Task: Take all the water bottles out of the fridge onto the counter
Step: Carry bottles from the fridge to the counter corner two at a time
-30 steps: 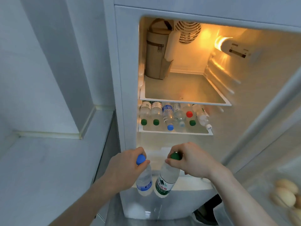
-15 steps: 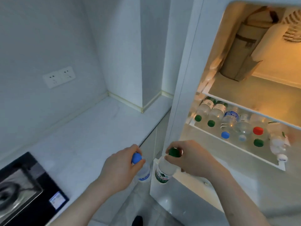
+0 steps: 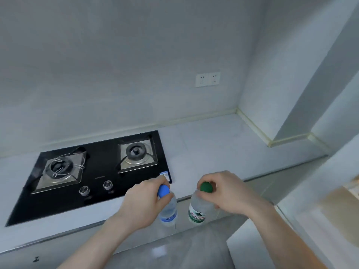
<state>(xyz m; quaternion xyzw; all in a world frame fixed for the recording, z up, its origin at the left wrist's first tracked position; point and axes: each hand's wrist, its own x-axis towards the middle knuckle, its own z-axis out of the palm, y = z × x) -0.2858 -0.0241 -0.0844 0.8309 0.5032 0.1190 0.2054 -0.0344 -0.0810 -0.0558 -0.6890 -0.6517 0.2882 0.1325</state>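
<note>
A: Left hand (image 3: pixel 143 202) grips the clear plastic water bottle with the blue cap and blue label (image 3: pixel 168 209) at the neck, fingers curled round just under the cap. Right hand (image 3: pixel 227 193) does the same on the clear plastic water bottle with the green cap and green label (image 3: pixel 198 207).

B: Where are they relative to the table?

A: Head view, the only one: both hang in the air at the near edge of the pale grey stone table (image 3: pixel 213 144), bottoms below the edge line as seen from here. Neither is resting on anything.

B: Orientation?

A: Long axes near vertical, caps up, bases down. Blue-cap one leans slightly, base towards the person. They sit side by side, apart, not touching.

B: How to land them?

A: My read: lift to clear the edge, carry forward over the bare slab to the right of the black glass two-burner gas hob (image 3: pixel 93 171), set the bases down flat, then let go. Keep off the hob glass and its knobs. A neck grip lets the bottle swing, so lower slowly and check it stands before opening the fingers.

B: Anything else there?

A: White double wall socket (image 3: pixel 207 79) above the table. Fridge is barely in shot at right, blurred.
</note>
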